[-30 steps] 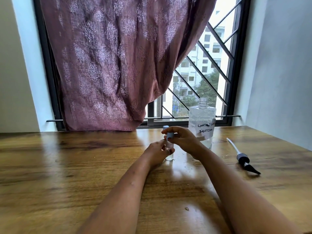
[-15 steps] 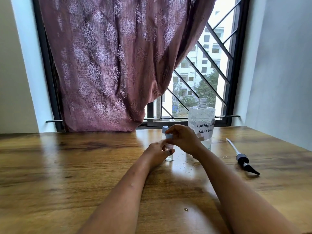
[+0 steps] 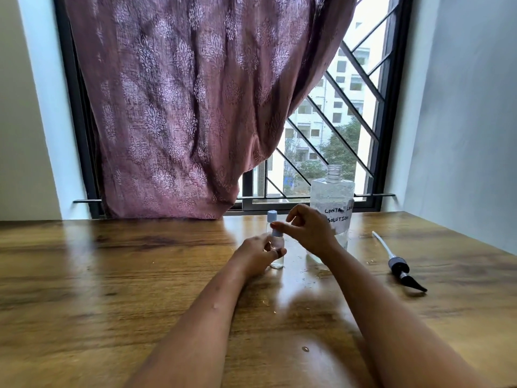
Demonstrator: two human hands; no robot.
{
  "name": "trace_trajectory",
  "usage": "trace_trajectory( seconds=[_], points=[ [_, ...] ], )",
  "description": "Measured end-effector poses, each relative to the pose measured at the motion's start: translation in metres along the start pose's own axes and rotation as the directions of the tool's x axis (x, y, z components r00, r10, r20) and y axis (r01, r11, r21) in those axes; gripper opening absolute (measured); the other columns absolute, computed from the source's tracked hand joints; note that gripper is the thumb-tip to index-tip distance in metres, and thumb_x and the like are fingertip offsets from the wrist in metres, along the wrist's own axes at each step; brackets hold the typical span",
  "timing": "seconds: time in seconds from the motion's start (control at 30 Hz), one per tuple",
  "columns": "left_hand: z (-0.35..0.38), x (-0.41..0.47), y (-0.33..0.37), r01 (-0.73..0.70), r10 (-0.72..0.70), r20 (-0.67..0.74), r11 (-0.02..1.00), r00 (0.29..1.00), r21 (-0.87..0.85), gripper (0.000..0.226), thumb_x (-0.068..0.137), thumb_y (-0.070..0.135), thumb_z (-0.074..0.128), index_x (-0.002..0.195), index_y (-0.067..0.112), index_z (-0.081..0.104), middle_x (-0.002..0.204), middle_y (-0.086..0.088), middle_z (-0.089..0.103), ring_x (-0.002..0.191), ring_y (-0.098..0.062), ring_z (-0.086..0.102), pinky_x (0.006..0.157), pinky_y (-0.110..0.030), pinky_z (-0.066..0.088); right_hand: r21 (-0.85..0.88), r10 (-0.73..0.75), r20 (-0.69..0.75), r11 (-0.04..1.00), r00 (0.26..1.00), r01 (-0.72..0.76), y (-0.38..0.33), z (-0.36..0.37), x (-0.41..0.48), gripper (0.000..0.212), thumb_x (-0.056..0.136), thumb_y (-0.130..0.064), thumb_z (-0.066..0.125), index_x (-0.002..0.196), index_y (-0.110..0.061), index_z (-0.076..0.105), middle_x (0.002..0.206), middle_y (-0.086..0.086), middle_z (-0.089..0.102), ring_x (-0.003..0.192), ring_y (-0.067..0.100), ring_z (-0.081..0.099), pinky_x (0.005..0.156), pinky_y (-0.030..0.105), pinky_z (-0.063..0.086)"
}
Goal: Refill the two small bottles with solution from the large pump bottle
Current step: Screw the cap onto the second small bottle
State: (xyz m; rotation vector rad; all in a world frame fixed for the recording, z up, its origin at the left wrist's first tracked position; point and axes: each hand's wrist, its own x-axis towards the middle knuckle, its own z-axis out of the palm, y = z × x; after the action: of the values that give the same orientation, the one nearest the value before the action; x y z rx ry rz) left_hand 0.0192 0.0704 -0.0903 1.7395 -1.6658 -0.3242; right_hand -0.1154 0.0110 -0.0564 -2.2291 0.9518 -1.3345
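I'm gripping the near small bottle (image 3: 277,249) with my left hand (image 3: 258,254), my right hand (image 3: 307,231) pinching its cap (image 3: 277,233).

On the table (image 3: 112,289), two small bottles (image 3: 277,247) stand left of the large bottle (image 3: 333,197), pump (image 3: 400,267) farther right.

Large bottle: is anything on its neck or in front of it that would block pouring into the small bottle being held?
The large bottle's neck is bare; its pump lies on the table to the right. The near small bottle, held by the left hand, has its blue cap on, with the right hand at it.
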Motion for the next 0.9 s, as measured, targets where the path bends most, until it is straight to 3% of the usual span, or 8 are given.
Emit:
trace_trajectory(
  seconds=[0.13,0.2,0.3,0.43,0.53,0.63,0.77,0.9],
  points=[
    [0.0,0.0,-0.001,0.001,-0.001,0.007,1.0,1.0,0.002,0.039,0.09,0.037,0.055,0.124,0.018,0.053,0.116,-0.005,0.059,0.103,-0.02,0.055,0.086,-0.032,0.043,0.143,-0.005,0.049,0.99,0.999,-0.002,-0.003,0.006,-0.001,0.023,0.075,-0.024,0.076,0.091,-0.015,0.063,0.093,0.002,0.066,0.086,0.013,0.061,0.066,0.008,0.043],
    [0.001,0.001,-0.002,0.002,-0.002,0.006,1.0,1.0,-0.031,0.036,0.089,0.036,0.057,0.123,0.022,0.054,0.11,-0.002,0.059,0.1,-0.018,0.056,0.084,-0.03,0.044,0.209,-0.012,0.195,0.977,0.981,-0.03,-0.004,0.01,-0.004,0.029,0.075,-0.007,0.073,0.099,-0.02,0.065,0.112,0.004,0.064,0.105,0.018,0.06,0.086,0.025,0.05],
    [0.001,0.002,-0.005,0.012,-0.013,-0.016,0.999,1.0,-0.044,0.027,0.087,0.035,0.059,0.113,0.026,0.058,0.104,0.001,0.06,0.099,-0.019,0.06,0.088,-0.033,0.049,0.14,0.001,0.251,0.99,0.968,-0.037,-0.006,0.011,-0.005,0.036,0.071,0.003,0.067,0.1,-0.018,0.07,0.105,0.006,0.069,0.099,0.019,0.064,0.089,0.034,0.051],
    [0.0,0.002,-0.005,0.013,-0.013,-0.014,1.0,1.0,0.002,0.037,0.085,0.041,0.057,0.121,0.032,0.055,0.11,0.0,0.062,0.103,-0.019,0.059,0.092,-0.04,0.049,-0.033,-0.051,0.16,0.998,0.986,0.057,-0.006,0.004,-0.001,0.03,0.067,-0.015,0.081,0.095,-0.012,0.071,0.075,-0.006,0.063,0.061,-0.008,0.055,0.06,0.003,0.04],
    [0.001,0.002,-0.002,0.004,-0.003,-0.011,0.999,1.0,0.046,0.041,0.085,0.042,0.058,0.124,0.031,0.054,0.112,0.001,0.062,0.105,-0.019,0.057,0.091,-0.038,0.048,-0.152,-0.066,0.089,0.985,0.994,0.08,-0.005,0.001,-0.001,0.038,0.062,-0.038,0.083,0.085,-0.014,0.065,0.062,-0.012,0.054,0.056,-0.001,0.049,0.056,0.016,0.039],
    [0.001,0.002,-0.004,0.026,-0.026,-0.014,0.999,1.0,0.024,0.041,0.087,0.043,0.057,0.123,0.025,0.055,0.113,-0.002,0.061,0.103,-0.02,0.057,0.091,-0.038,0.048,-0.119,-0.046,0.103,0.991,0.994,0.058,-0.004,0.001,-0.003,0.039,0.07,-0.051,0.072,0.094,-0.021,0.064,0.077,-0.007,0.064,0.07,0.008,0.06,0.066,0.027,0.048],
    [0.002,0.002,-0.006,0.028,-0.029,-0.038,0.999,0.999,-0.022,0.028,0.086,0.04,0.059,0.11,0.025,0.059,0.108,-0.001,0.061,0.096,-0.017,0.057,0.084,-0.033,0.046,0.076,-0.039,0.207,0.997,0.978,0.024,-0.007,0.006,-0.004,0.033,0.082,-0.013,0.068,0.114,-0.017,0.064,0.112,0.002,0.067,0.103,0.016,0.063,0.086,0.025,0.049],
    [0.001,0.004,-0.007,0.04,-0.04,-0.023,0.999,0.999,0.027,0.033,0.086,0.043,0.058,0.115,0.027,0.057,0.106,0.002,0.06,0.099,-0.016,0.057,0.09,-0.034,0.047,0.0,-0.067,0.198,0.998,0.978,0.069,-0.009,0.007,-0.002,0.032,0.076,-0.005,0.068,0.106,-0.015,0.069,0.105,0.0,0.07,0.088,0.007,0.065,0.075,0.006,0.045]
  ],
)
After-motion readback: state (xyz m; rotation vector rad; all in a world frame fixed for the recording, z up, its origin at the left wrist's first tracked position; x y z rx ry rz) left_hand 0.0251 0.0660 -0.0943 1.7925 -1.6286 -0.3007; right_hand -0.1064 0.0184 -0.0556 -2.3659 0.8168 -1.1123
